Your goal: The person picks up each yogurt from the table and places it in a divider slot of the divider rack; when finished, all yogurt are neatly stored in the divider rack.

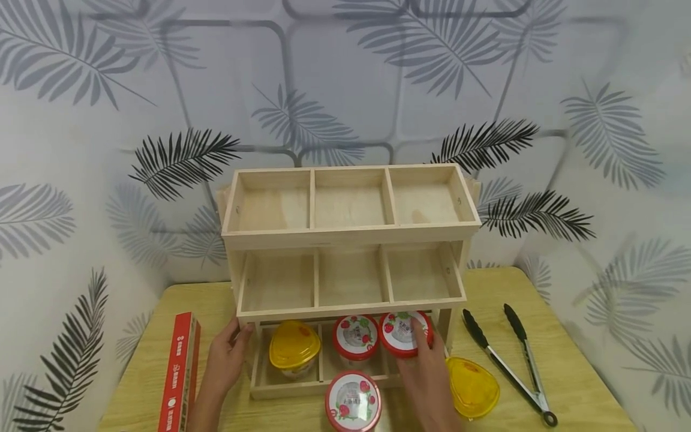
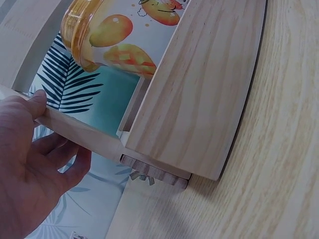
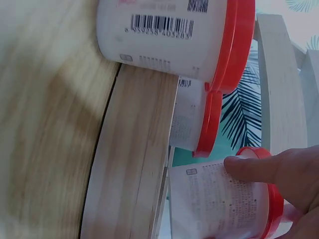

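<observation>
Evidently, at lower left, the left hand (image 1: 225, 359) is gripping the side of the wooden rack (image 1: 351, 237), fingers curling, probably steadying it. Rightward, a yellow-lidded tub (image 1: 294, 346) is sitting at left in the bottom tray (image 1: 291, 391), a red-lidded tub (image 1: 355, 336) in its middle. Right of centre, the right hand (image 1: 428, 373) is holding a tilted strawberry tub (image 1: 398, 332) by its wall, seemingly leaving the base free.

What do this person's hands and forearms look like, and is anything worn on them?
The left hand and right hand are bare: no gloves, rings or markings show. No sleeve, watch or cable shows on the visible left forearm or right forearm.
</observation>
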Demonstrator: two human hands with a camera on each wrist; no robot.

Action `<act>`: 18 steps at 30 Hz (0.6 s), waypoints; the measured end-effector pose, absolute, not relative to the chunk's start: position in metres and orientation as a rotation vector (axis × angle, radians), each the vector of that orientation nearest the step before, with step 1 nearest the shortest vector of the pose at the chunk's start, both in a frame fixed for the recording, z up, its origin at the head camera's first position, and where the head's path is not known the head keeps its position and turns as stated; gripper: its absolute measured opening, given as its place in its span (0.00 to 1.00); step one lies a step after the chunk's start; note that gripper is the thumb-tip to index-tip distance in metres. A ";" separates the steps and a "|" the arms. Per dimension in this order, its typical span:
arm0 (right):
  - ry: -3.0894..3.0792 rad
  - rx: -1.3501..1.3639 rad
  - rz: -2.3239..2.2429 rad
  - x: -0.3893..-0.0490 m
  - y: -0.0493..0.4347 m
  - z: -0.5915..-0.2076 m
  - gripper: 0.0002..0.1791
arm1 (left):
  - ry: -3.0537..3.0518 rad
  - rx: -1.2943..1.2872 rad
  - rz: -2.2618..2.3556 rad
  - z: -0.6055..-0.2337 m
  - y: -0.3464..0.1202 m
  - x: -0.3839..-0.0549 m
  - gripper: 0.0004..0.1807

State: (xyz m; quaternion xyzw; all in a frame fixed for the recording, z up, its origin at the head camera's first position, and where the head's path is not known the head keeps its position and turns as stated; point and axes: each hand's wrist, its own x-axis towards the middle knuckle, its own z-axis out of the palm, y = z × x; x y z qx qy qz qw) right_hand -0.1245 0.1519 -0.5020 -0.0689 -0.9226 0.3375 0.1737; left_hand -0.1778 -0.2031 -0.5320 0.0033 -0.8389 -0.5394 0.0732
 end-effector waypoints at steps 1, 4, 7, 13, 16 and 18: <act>-2.606 -0.195 0.945 -0.127 0.151 -0.503 0.42 | -2.522 0.013 -1.622 -0.532 -0.203 -0.178 0.30; -2.561 -0.181 0.910 -0.135 0.150 -0.507 0.42 | -2.516 0.004 -1.618 -0.532 -0.202 -0.178 0.30; -2.533 -0.183 0.885 -0.142 0.152 -0.509 0.42 | -2.496 -0.019 -1.615 -0.532 -0.200 -0.180 0.29; -2.548 -0.231 0.878 -0.152 0.157 -0.514 0.42 | -2.482 -0.045 -1.622 -0.532 -0.197 -0.184 0.29; -2.601 -0.270 0.926 -0.156 0.155 -0.520 0.44 | -2.503 -0.016 -1.614 -0.533 -0.199 -0.183 0.30; -2.634 -0.291 0.945 -0.159 0.153 -0.524 0.45 | -2.512 -0.001 -1.602 -0.534 -0.201 -0.181 0.30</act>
